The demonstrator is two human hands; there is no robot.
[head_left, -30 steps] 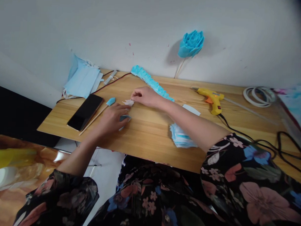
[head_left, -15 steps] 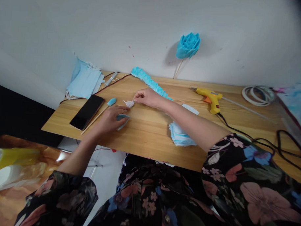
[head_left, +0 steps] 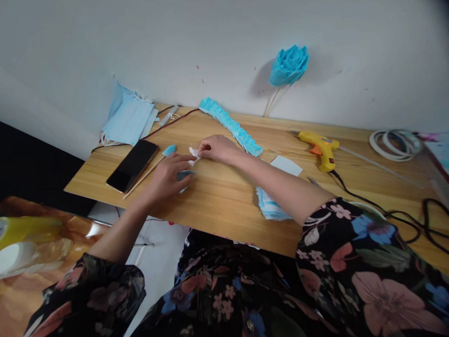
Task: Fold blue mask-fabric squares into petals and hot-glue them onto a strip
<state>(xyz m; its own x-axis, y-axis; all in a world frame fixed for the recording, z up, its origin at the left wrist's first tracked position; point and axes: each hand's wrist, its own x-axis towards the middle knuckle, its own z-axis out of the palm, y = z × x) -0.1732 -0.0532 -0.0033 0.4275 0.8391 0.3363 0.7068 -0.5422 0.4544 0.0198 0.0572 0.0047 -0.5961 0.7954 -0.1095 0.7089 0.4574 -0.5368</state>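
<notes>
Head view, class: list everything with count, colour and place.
Table: one, brown, centre
Masks: several, blue, left
Bundle: one, clear, left rear
Phone: one, black, left
Stick: one, blue-tipped, left
Strip: one, blue, rear
Flower: one, blue, rear
Glue gun: one, yellow, right
Tape rolls: two or more, white, right
Cord: count unclear, black, right
Pile: count unclear, blue, right
Sheet: one, white, right
Scrap: one, white, between hands
Piece: one, blue, at left hand
Bottle: one, clear, lower left
Blurred item: one, yellow, lower left
Sleeves: two, black, front
Left hand: one, beside scrap
Right hand: one, holding scrap
</notes>
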